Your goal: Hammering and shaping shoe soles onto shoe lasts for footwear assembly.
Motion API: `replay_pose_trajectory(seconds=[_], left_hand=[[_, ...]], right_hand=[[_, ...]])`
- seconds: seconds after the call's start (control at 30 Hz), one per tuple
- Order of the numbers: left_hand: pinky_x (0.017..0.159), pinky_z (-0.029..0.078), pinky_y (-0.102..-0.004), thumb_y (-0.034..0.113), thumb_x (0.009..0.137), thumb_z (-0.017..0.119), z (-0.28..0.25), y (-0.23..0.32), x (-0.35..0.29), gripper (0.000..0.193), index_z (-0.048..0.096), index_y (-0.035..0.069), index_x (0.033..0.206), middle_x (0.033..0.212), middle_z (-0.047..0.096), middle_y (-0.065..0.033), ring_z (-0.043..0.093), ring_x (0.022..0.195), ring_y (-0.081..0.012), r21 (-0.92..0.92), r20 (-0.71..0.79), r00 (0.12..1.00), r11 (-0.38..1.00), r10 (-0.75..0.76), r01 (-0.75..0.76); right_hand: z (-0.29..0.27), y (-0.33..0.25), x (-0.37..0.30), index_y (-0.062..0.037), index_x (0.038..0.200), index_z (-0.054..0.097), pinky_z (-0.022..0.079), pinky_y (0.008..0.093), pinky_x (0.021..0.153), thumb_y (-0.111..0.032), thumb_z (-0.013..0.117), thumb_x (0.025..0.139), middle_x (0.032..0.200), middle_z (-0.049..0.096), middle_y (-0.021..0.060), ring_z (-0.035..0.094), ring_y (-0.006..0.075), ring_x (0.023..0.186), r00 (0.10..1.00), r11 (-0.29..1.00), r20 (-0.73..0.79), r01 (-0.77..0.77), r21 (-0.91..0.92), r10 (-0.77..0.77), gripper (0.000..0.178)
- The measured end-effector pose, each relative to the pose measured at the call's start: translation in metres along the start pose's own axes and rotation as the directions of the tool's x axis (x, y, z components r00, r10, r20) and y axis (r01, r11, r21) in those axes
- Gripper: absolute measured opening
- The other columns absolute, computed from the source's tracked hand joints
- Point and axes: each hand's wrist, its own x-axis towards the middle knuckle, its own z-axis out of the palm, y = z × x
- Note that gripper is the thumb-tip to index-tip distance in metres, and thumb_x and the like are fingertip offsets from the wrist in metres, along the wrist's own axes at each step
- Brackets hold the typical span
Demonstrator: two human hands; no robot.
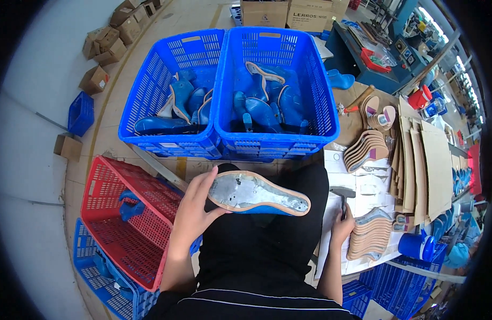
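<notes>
Above my lap, my left hand (195, 205) grips the wide end of a blue shoe last (259, 193). Its sole faces up, with a worn grey, metal-looking surface inside a tan rim. My right hand (342, 225) is closed round the dark handle of a hammer (343, 192) at the left side of the worktable. Beside that hand lies a stack of tan insoles (369, 240). Farther up the table is a second insole stack (365, 151), with smaller insole pieces (383, 118) beyond it.
Two blue crates (220, 128) with several blue lasts stand ahead. A red crate (118, 176) tilts at my left, above another blue crate (89, 250). Cardboard sheets (432, 165) and a blue jug (416, 246) are on the right. A wooden-handled tool (359, 100) lies at the table's far side.
</notes>
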Motion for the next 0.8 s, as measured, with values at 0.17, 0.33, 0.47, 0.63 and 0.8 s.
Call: replay_pose_trajectory(seconds=[0.17, 0.33, 0.47, 0.63, 0.8], left_hand=[[0.109, 0.051, -0.0479, 0.03, 0.067, 0.098, 0.002, 0.014, 0.01, 0.104, 0.051, 0.01, 0.158, 0.144, 0.055, -0.0178, 0.058, 0.131, -0.0405, 0.14, 0.055, 0.996, 0.987, 0.071, -0.078], [0.107, 0.05, -0.0519, 0.054, 0.067, 0.092, 0.01, 0.011, 0.023, 0.098, 0.061, 0.012, 0.15, 0.147, 0.055, -0.0186, 0.057, 0.129, -0.0412, 0.249, 0.117, 0.955, 0.923, 0.271, -0.292], [0.101, 0.052, -0.0505, 0.06, 0.076, 0.083, 0.027, -0.014, 0.022, 0.086, 0.066, 0.013, 0.146, 0.145, 0.058, -0.0204, 0.059, 0.123, -0.0428, 0.222, -0.008, 0.914, 0.892, 0.405, -0.393], [0.095, 0.054, -0.0487, 0.063, 0.08, 0.079, 0.043, -0.009, 0.016, 0.078, 0.072, 0.009, 0.137, 0.134, 0.065, -0.021, 0.063, 0.113, -0.0418, 0.277, -0.143, 0.892, 0.883, 0.429, -0.38], [0.087, 0.055, -0.0454, 0.037, 0.083, 0.088, 0.045, 0.014, 0.035, 0.05, 0.077, 0.004, 0.119, 0.107, 0.073, -0.0168, 0.069, 0.1, -0.0385, -0.035, -0.334, 0.938, 0.993, 0.093, -0.111]], right_hand=[[-0.04, -0.125, -0.003, -0.0001, 0.14, 0.064, 0.047, 0.0451, 0.113, -0.026, 0.075, 0.1, 0.138, 0.067, 0.0233, 0.063, 0.0389, 0.132, 0.936, 0.848, 0.119, 0.24, 0.472, -0.332, 0.049], [-0.044, -0.191, 0.014, -0.0074, 0.149, 0.059, 0.049, 0.0461, 0.112, -0.045, 0.081, 0.091, 0.145, 0.061, 0.0244, 0.061, 0.0398, 0.134, 0.623, 0.506, 0.143, 0.456, 0.732, -0.769, 0.072], [-0.03, -0.193, 0.029, -0.0128, 0.15, 0.061, 0.059, 0.0452, 0.096, -0.039, 0.078, 0.094, 0.125, 0.067, 0.0189, 0.07, 0.0358, 0.113, 0.451, 0.425, 0.113, 0.688, 0.589, -0.885, 0.064], [-0.04, -0.199, 0.033, -0.0131, 0.148, 0.063, 0.063, 0.0422, 0.078, -0.038, 0.076, 0.097, 0.111, 0.069, 0.0147, 0.074, 0.0333, 0.091, 0.442, 0.42, 0.083, 0.753, 0.507, -0.893, 0.058], [-0.045, -0.209, 0.048, -0.0128, 0.141, 0.069, 0.062, 0.0409, 0.075, -0.039, 0.075, 0.097, 0.105, 0.071, 0.0136, 0.074, 0.0354, 0.086, 0.511, 0.583, 0.317, 0.525, 0.62, -0.799, 0.051]])
